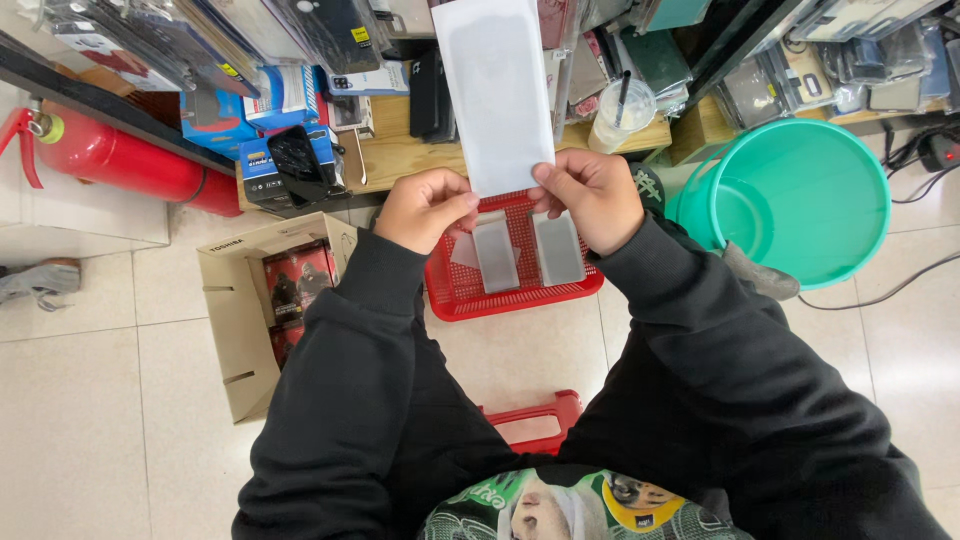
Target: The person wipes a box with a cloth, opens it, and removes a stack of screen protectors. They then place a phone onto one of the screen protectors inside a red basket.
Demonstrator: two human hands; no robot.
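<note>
Both my hands hold up a long white flat packet by its lower edge. My left hand pinches the lower left corner, and my right hand pinches the lower right corner. Below them sits a red plastic basket on the tiled floor. Inside it lie a few grey flat packets, partly hidden by my hands.
A green bucket stands to the right. An open cardboard box with dark packages sits to the left. A red fire extinguisher lies at far left. Low wooden shelves crowded with phone cases and boxes run along the top. A red stool edge shows between my legs.
</note>
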